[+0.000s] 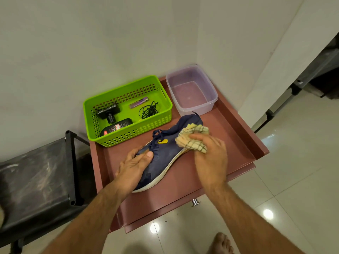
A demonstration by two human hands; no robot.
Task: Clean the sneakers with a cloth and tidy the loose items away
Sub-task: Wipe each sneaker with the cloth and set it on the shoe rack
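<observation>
A navy sneaker [165, 154] with a white sole and a yellow logo lies on the reddish-brown table top [225, 136], toe toward me. My left hand [133, 166] holds its toe end, thumb on the upper near the laces. My right hand [211, 153] grips a bunched beige checked cloth [190, 137] and presses it against the sneaker's side near the heel. Only one sneaker is in view.
A green slotted basket [161, 121] behind the sneaker holds a black brush, a dark bottle, a purple pen-like item and a coiled black cord. A clear plastic tub [209, 105] with water stands at the back right. A black rack [70, 167] is at the left.
</observation>
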